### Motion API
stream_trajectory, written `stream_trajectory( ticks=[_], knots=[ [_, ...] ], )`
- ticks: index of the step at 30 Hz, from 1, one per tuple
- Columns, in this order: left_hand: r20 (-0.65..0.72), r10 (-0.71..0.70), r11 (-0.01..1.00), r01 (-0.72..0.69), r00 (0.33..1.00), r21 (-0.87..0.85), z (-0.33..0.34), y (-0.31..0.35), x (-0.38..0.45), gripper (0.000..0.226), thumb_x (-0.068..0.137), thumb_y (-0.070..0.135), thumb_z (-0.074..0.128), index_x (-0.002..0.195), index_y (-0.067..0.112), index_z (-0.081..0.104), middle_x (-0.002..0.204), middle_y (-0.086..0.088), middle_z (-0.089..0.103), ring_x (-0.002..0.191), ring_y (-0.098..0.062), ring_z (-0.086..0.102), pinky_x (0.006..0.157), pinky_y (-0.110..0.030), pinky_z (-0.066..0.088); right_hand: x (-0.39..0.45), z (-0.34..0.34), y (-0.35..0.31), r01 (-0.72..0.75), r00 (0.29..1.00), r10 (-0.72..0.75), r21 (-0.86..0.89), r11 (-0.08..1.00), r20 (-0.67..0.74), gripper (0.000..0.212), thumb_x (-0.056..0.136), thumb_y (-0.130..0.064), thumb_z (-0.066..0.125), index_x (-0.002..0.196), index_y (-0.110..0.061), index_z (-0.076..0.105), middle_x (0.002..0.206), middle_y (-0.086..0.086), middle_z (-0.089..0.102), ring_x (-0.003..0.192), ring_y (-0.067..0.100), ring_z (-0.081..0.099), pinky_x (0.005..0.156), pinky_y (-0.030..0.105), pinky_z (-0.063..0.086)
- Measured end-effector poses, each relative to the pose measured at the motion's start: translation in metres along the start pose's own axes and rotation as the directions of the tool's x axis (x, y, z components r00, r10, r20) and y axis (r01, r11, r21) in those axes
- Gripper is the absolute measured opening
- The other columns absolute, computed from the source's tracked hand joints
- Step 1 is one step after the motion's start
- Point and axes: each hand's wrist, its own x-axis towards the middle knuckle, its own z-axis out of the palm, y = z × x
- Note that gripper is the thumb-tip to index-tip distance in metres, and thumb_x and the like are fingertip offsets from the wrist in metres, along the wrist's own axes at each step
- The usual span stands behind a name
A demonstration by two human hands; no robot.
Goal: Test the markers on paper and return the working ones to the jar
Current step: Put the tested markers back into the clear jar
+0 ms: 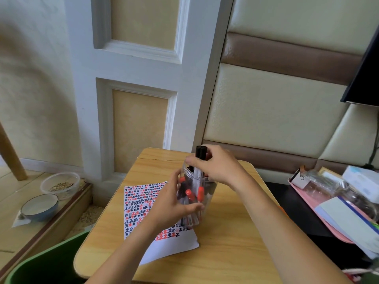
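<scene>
On the floor at the far left sit a clear tub [60, 184] of something grainy and a blue bowl [40, 207], and nearer, a green bin [47, 263] stands against the wooden table [225, 253]. On the table lies the paper [143, 203], crowded with red and black test marks. The left hand [170, 203] wraps the side of the clear jar [196, 193], thumb at the front and fingers curled round the wall, steadying it partly over the sheet. Inside stand red- and black-capped markers [191, 196]. The right hand [219, 165] hovers at the jar's mouth, fingertips pinching a black-capped marker [201, 153] that pokes above the rim. To do this well, I'd say keep the jar braced and move the marker straight along its length so neighbours don't snag. Further right, a pink tray [320, 218] holds notebooks and clutter.
</scene>
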Motion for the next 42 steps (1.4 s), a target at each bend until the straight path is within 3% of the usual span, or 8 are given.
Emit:
stream_trajectory(
  ticks=[5,12,18,24,28,31,37,42],
  knots=[
    [-0.001,0.032,0.999,-0.032,0.999,0.027,0.002,0.004,-0.001,0.093,0.072,0.025,0.092,0.136,0.049,0.03,0.119,0.022,0.062,0.104,0.019,0.059,0.076,0.001,0.043,0.005,0.007,0.005,0.209,0.941,-0.212,-0.04,0.977,-0.262,0.027,0.09,-0.051,0.07,0.081,-0.026,0.066,0.088,-0.007,0.066,0.084,0.004,0.059,0.065,0.022,0.037],
    [-0.008,0.014,0.999,-0.014,1.0,0.046,0.001,0.002,-0.001,0.097,0.066,0.044,0.091,0.137,0.055,0.027,0.128,0.024,0.058,0.115,0.015,0.056,0.086,-0.005,0.048,-0.003,-0.004,-0.006,0.116,0.985,-0.069,-0.311,0.943,0.16,0.026,0.106,-0.044,0.043,0.104,-0.018,0.044,0.108,0.0,0.052,0.098,0.021,0.051,0.074,0.036,0.039],
    [-0.009,0.016,0.999,-0.015,1.0,0.049,0.001,0.002,-0.003,0.092,0.069,0.045,0.091,0.132,0.059,0.026,0.122,0.03,0.056,0.109,0.023,0.053,0.079,-0.002,0.047,-0.007,-0.001,-0.011,0.109,0.988,-0.052,-0.409,0.906,0.147,0.023,0.109,-0.035,0.036,0.099,-0.016,0.041,0.092,0.004,0.054,0.076,0.019,0.053,0.063,0.039,0.044],
    [-0.002,0.021,0.999,-0.021,1.0,0.041,0.001,0.001,-0.003,0.093,0.07,0.039,0.092,0.139,0.049,0.03,0.126,0.022,0.061,0.11,0.014,0.058,0.082,-0.008,0.051,-0.002,0.008,-0.014,0.094,0.973,0.041,-0.554,0.827,0.225,0.039,0.108,-0.023,0.033,0.084,-0.01,0.061,0.095,0.012,0.063,0.091,0.03,0.059,0.075,0.04,0.05],
    [-0.016,0.025,0.999,-0.024,1.0,0.037,0.001,-0.001,-0.003,0.092,0.07,0.042,0.092,0.139,0.047,0.031,0.121,0.024,0.063,0.109,0.009,0.062,0.091,-0.021,0.055,-0.001,0.018,-0.003,0.038,0.998,-0.055,-0.415,0.909,-0.03,0.035,0.101,-0.038,0.045,0.078,-0.014,0.057,0.091,0.008,0.063,0.083,0.028,0.058,0.066,0.037,0.045],
    [-0.019,0.033,0.998,-0.032,0.999,0.05,0.001,0.0,-0.002,0.095,0.069,0.044,0.092,0.142,0.044,0.031,0.123,0.022,0.063,0.111,0.007,0.062,0.094,-0.024,0.054,-0.004,0.021,0.003,0.169,0.938,-0.268,-0.385,0.908,-0.221,0.025,0.099,-0.039,0.057,0.086,-0.018,0.058,0.09,-0.003,0.057,0.08,0.018,0.055,0.064,0.033,0.043],
    [-0.005,0.025,0.999,-0.024,1.0,0.044,0.002,-0.001,0.0,0.09,0.071,0.037,0.092,0.139,0.043,0.032,0.121,0.021,0.064,0.109,0.008,0.062,0.084,-0.01,0.051,-0.001,0.022,0.009,0.198,0.969,-0.239,-0.377,0.905,-0.063,0.059,0.104,-0.059,0.037,0.064,-0.017,0.051,0.075,0.002,0.056,0.073,0.023,0.058,0.069,0.043,0.05],
    [-0.01,0.015,0.999,-0.014,1.0,0.043,0.002,-0.001,0.0,0.091,0.071,0.038,0.091,0.139,0.042,0.031,0.122,0.021,0.064,0.111,0.008,0.062,0.088,-0.009,0.048,-0.002,0.016,0.0,0.184,0.98,-0.196,-0.483,0.856,0.025,0.054,0.105,-0.059,0.029,0.114,-0.03,0.073,0.092,0.0,0.056,0.091,0.026,0.058,0.073,0.037,0.044]
  ],
)
